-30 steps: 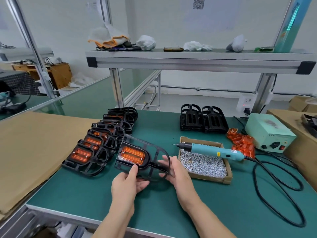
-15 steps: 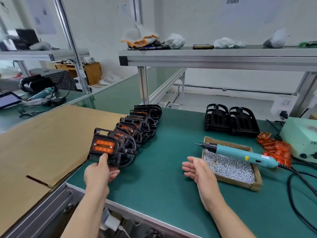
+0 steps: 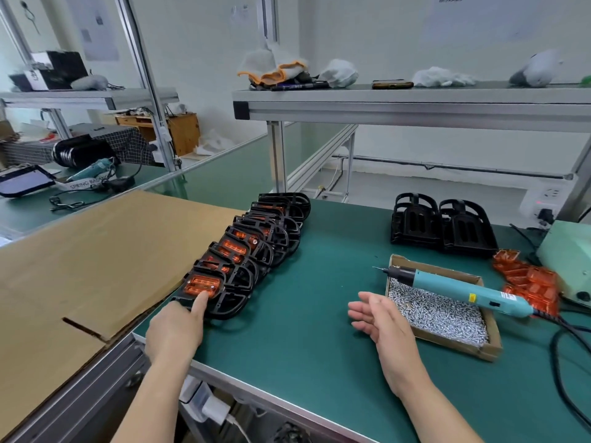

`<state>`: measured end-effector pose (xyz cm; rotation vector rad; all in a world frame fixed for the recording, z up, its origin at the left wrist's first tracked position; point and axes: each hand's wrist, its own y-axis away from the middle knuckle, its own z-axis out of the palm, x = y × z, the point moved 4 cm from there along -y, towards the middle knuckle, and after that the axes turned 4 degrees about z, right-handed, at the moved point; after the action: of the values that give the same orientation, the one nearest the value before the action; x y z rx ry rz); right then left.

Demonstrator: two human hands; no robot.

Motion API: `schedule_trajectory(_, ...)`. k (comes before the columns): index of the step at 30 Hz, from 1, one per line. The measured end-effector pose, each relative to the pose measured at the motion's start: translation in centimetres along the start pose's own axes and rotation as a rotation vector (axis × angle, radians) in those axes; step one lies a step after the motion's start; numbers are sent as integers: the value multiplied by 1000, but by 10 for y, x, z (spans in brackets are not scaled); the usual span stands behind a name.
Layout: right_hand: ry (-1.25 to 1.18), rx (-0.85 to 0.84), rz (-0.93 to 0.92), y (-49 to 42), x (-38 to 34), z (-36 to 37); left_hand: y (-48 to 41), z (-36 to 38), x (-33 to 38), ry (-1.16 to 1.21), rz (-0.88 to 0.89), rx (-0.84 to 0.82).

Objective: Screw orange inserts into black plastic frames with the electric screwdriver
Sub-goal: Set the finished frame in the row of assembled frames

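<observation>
A black frame with an orange insert [image 3: 208, 290] lies at the near end of an overlapping row of finished frames [image 3: 256, 241] on the green table. My left hand [image 3: 179, 327] rests at its near edge, the index finger stretched onto the orange insert. My right hand [image 3: 380, 318] hovers over the table with relaxed fingers, holding nothing. The teal electric screwdriver [image 3: 454, 289] lies across a cardboard box of screws [image 3: 444, 314], just right of that hand. Empty black frames [image 3: 441, 225] stand stacked at the back. Loose orange inserts [image 3: 527, 279] are piled at the right.
A big cardboard sheet [image 3: 80, 266] covers the bench to the left. A pale green power unit [image 3: 569, 257] and black cables [image 3: 572, 350] occupy the right edge. An overhead shelf [image 3: 415, 103] carries gloves, rags and a phone. The table's front edge [image 3: 287, 401] is close to me.
My left hand carried the finished frame left and laid it at the near end of the row. My right hand let go of it and now hovers beside the screw box.
</observation>
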<state>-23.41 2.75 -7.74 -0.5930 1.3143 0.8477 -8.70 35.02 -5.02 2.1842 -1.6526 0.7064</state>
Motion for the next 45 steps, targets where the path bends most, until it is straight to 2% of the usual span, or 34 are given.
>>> schedule_trajectory(3,3,-2,-1,0,-1,1,18,2,6,104,89,136)
schedule_trajectory(5,8,-5,-6,0,0,1,32,7,11,120,163,135)
schedule_trajectory(9,20,-6,-16,1,0,0,40,19,19,-68,260,89)
schedule_trajectory(12,28,-8,-20,1,1,1,31,21,20,-181,252,98)
schedule_trajectory(17,35,-8,-23,1,1,-1,19,32,33,-262,280,35)
schedule_trajectory(23,41,-14,-26,0,1,0,24,30,26,-53,294,150)
schedule_trajectory(41,49,-15,-29,1,3,0,28,31,23,21,284,186)
schedule_trajectory(45,45,-14,-31,2,1,1,37,26,34,4,406,278)
